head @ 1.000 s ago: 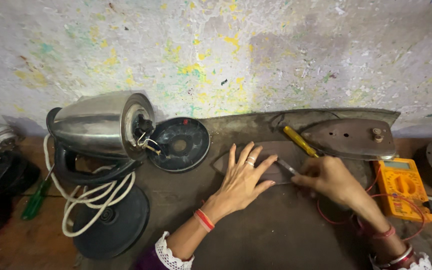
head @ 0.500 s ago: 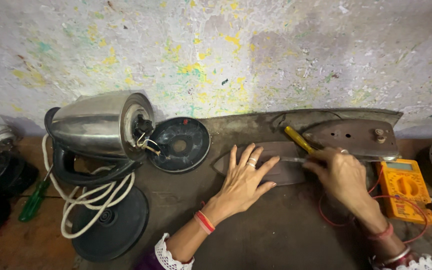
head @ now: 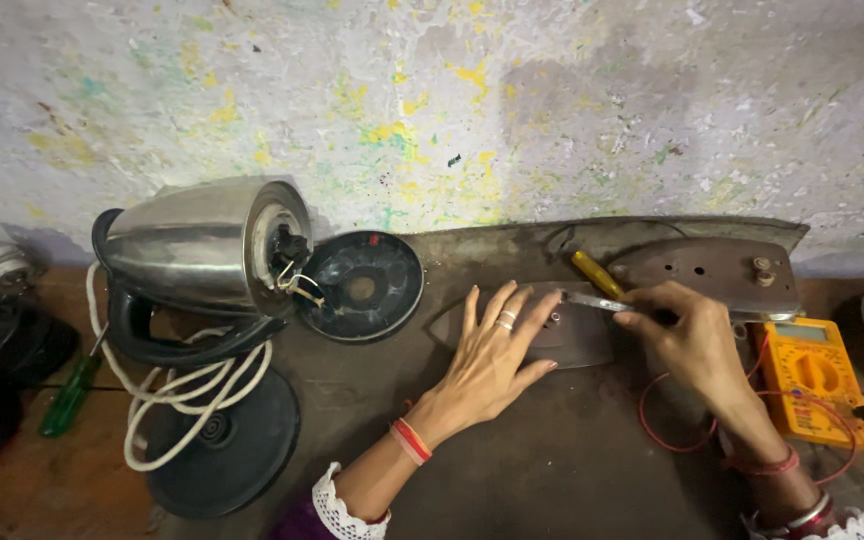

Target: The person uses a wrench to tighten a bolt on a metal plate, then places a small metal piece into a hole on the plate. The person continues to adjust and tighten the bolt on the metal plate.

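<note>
Here, left hand [head: 487, 355] flat with open grip on dark iron plate [head: 572, 340], right hand [head: 687, 335] gripping screwdriver [head: 592, 300] tight, tip on plate; yellow meter [head: 812, 375] just beside on bench [head: 552, 470].

Rough plaster wall [head: 432, 100] is filling the whole upper half, flaking and peeling w/ specks of yellow, green and blue paint showing thru the grey-white. A soft shadow is falling across its right side; light is coming in even and diffuse, source not in view. Below, a dark, stained work surface [head: 512, 470] is running up to the wall's foot, looking grimy and dull. At bottom left, reddish-brown wood [head: 42, 490] is showing, poss. a bench top or floor boards, hard to tell from this angle. Along the far left edge, dark shapes are sitting in shadow, too dim to make out.
</note>
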